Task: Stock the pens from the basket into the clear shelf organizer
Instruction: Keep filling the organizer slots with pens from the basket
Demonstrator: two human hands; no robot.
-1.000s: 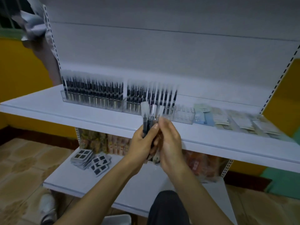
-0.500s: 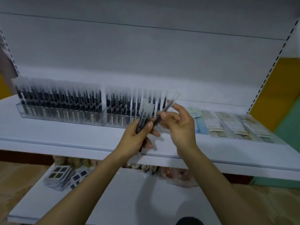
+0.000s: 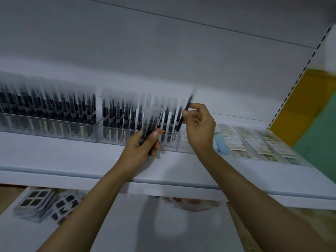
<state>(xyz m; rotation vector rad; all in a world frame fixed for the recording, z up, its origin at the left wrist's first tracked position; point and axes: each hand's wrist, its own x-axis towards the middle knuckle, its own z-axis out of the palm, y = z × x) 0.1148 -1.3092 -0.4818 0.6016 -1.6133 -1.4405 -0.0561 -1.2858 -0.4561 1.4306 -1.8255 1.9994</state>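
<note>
**Head view: one pen split off and brought to the organizer's right end**

A second ago both hands were together on the bundle, low in front of the clear shelf organizer. Half a second ago the right hand was drawing one pen away. Now that single pen is at the organizer's right end, tilted, with its lower end down among the last slots. Thumb and fingertips pinch it near its middle, and the other fingers are loosely curled. Motion blur hides whether the tip has entered a slot.

The left hand is just in front of the organizer. Its fingers are wrapped round the remaining pens (a handful, held upright), with the thumb laid across them.

Left of the pinched pen the organizer is packed with standing pens. Only its right end looks to have open slots, so the stocking seems well along, with this pen about to be seated. The basket is out of view. Flat packets lie just right of the organizer.
</note>
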